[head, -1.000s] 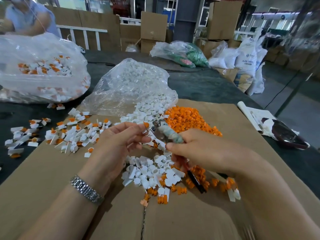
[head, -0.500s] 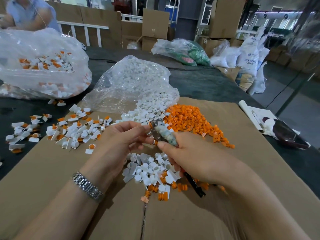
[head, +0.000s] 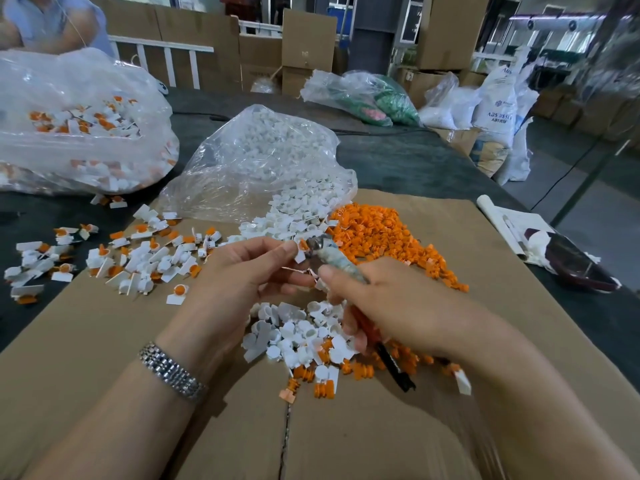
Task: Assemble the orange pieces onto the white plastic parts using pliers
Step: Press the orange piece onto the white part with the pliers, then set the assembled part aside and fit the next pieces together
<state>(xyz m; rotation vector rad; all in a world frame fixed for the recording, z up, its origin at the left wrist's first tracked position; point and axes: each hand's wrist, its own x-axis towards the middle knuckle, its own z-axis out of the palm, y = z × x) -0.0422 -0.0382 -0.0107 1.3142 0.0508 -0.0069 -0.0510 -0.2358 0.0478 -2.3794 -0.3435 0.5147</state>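
Left hand [head: 249, 271] pinches a white part [head: 300, 255] at the pliers [head: 341, 266] tip. Right hand [head: 391, 306] grips the pliers handles. Bare cardboard [head: 346, 438] lies near.

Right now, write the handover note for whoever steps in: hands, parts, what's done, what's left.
Left hand pinches a white part at its fingertips. Right hand grips the pliers, whose nose meets that part at an orange piece.
Loose orange pieces are heaped on the cardboard ahead of the hands; white parts spill from the clear bag beside them, with more lying under the hands.
Done: assembled pieces scattered to the left, and more in the big bag far left.
Left: both loose piles remain large.
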